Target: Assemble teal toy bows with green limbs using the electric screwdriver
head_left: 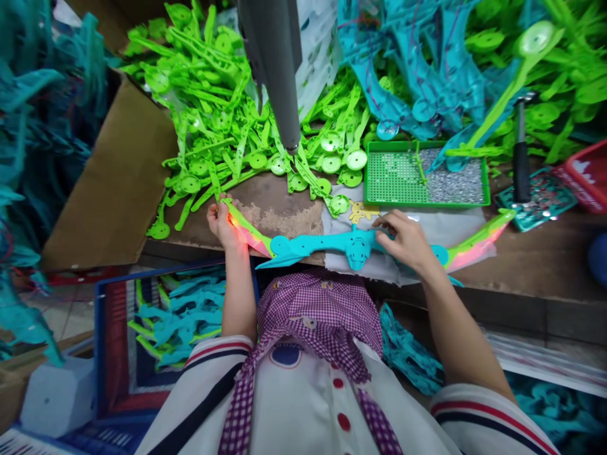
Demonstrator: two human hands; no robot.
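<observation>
Toy bow (351,243) laid flat across the front edge of the workbench (279,212), right over a white cloth (446,226), probably so it stays steady and within easy reach. Left hand (222,222) wrapped around the left limb tip, fingers curled shut on it, pinning that end down. Right hand (404,239) resting on the teal middle grip, fingers bent and pressing on top, looks like touching more than a full clamp, hard to say. Teal centre piece, limbs fading from pink-orange to lime green at the curved tips. Green tray (379,180) of tiny silver screws just behind, hammer (521,158) off to the right, heaps of lime green parts (213,114) behind.
</observation>
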